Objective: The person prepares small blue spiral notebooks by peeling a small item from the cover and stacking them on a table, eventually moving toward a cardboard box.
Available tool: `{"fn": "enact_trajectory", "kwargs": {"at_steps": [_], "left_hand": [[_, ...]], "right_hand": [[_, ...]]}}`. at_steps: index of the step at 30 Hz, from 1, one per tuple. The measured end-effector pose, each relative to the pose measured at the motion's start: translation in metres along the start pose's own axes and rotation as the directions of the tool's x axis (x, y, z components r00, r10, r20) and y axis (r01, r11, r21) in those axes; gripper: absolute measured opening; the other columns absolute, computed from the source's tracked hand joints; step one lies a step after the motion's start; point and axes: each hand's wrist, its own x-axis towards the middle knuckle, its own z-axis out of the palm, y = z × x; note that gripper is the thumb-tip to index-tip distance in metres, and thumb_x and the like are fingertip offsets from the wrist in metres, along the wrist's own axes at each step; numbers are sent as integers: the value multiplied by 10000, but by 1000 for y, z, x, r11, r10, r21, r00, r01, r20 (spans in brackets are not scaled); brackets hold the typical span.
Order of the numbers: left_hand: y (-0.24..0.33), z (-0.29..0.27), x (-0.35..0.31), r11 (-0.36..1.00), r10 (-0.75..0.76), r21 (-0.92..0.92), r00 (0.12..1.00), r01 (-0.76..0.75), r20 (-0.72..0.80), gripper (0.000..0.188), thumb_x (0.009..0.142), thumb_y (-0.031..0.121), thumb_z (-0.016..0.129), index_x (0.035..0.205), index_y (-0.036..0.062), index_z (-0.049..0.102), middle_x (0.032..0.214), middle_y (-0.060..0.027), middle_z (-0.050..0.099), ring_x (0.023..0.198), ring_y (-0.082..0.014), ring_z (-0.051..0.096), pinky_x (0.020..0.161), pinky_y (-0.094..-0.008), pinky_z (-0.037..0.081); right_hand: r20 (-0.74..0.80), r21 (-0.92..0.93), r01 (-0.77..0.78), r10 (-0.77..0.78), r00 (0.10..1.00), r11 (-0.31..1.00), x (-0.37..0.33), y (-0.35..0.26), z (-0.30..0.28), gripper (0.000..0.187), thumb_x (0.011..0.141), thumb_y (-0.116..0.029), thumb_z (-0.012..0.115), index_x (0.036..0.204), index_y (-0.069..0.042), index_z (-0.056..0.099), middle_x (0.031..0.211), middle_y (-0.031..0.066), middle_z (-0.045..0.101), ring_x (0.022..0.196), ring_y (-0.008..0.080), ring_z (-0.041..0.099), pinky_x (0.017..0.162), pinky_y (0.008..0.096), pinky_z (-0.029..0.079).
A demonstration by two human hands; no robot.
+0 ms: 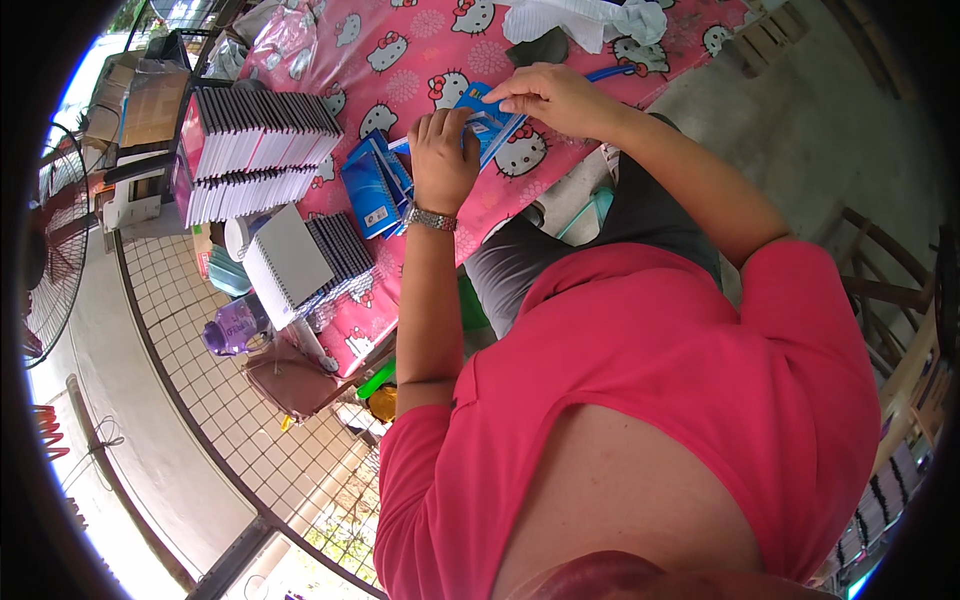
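Observation:
A blue-covered notebook (490, 124) lies at an angle on the table, between my two hands. My left hand (443, 152) is closed over its left side, with the fingers curled down and a metal-band watch on the wrist. From the right, my right hand (552, 98) reaches over the upper part of the cover. Its fingers are stretched out and touch the notebook, with thumb and forefinger slightly apart. More blue spiral notebooks (368, 190) are piled just left of my left wrist. A slim blue tool (610, 72) lies beyond my right hand; its kind is unclear.
A pink patterned cloth (405, 85) covers the table. At left stand tall stacks of spiral notebooks (262, 150), a grey-white notebook stack (290, 258), a purple bottle (235, 328) and a fan (50, 240). Crumpled white paper (590, 22) lies at the far edge. A wooden chair (885, 265) stands right.

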Motion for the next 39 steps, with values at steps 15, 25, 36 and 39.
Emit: {"fn": "enact_trajectory", "kwargs": {"at_steps": [15,25,36,39], "left_hand": [[2,-4,1,999,-2,-37,1000,3,21,181,846,72,598,1025,53,614,934,-111,630,888,-310,575,881,-427,387],[16,-8,-5,1000,-10,19,998,8,63,259,822,147,650,1056,93,552,941,-72,641,928,-299,580,1017,-501,337],[8,-4,-9,984,-43,173,999,39,24,213,882,247,629,1058,134,590,983,-39,638,1010,-293,566,1046,-548,306],[16,-4,-10,942,-97,314,991,122,-92,229,853,282,674,1018,130,628,995,-36,635,1042,-298,539,1018,-503,337]], "right_hand": [[-27,-95,130,-133,991,987,-3,-10,13,178,839,-98,662,1014,-74,647,918,65,563,862,261,612,710,383,504],[35,-211,-20,28,999,977,-7,-47,9,346,839,-168,673,1113,-47,501,903,138,648,835,352,648,721,439,503],[-132,-854,-211,195,972,475,32,54,-7,530,805,-453,677,1171,-83,583,1154,175,593,1129,316,549,834,421,505],[-3,-726,-129,184,983,675,35,64,-14,514,796,-448,676,1173,-105,611,1169,153,588,1143,281,526,867,408,488]]}}
